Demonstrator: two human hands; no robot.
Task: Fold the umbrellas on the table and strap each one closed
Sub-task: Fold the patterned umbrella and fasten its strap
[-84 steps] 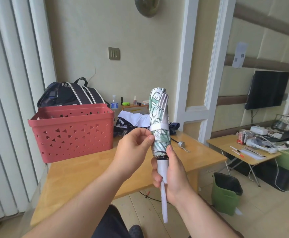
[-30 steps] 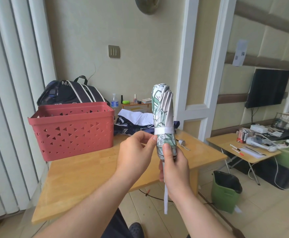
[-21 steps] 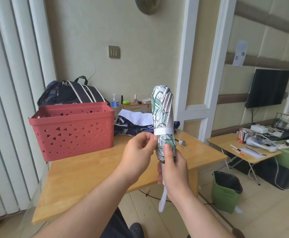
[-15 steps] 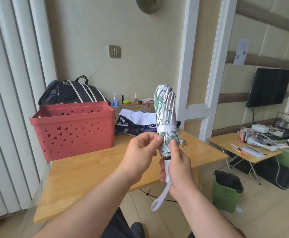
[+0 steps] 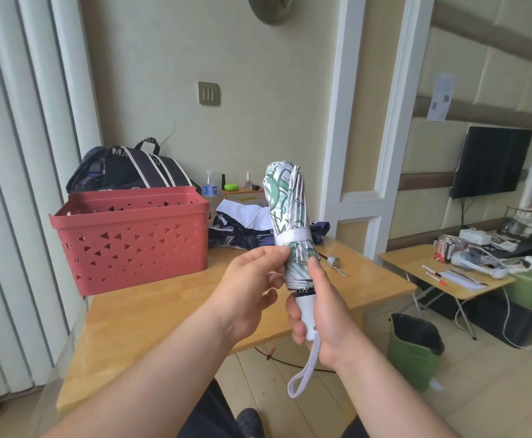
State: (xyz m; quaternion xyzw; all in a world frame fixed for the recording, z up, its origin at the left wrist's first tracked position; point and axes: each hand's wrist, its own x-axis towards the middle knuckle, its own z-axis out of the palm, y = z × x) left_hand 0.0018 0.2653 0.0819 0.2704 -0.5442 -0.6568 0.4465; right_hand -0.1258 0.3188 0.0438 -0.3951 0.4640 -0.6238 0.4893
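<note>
Umbrella, folded, white with a green leaf print [image 5: 287, 216], stands upright in front of us, held in the air over the near edge of the pale wooden table [image 5: 151, 314]. Nearest to us, our right hand [image 5: 317, 314] has its fingers curled round the white plastic handle [image 5: 305, 314], thumb lying up along the bottom of the canopy, and the white wrist loop [image 5: 302, 373] hangs slack below the fist. Just left of it and slightly higher, our left hand [image 5: 252, 287] pinches the canopy edge right under the white closing strap [image 5: 293, 239], which already rings the bundle. From both grips the umbrella's long axis runs nearly straight up, handle down, rounded top pointing at the ceiling with a slight lean away from us. We judge the left hand the nearer one to the strap, so any final pressing of its end falls to that hand while the right steadies. Farther back on the table sit a red perforated plastic basket [image 5: 132, 238] and a heap of dark blue and white fabric [image 5: 242, 229], possibly another umbrella
</note>
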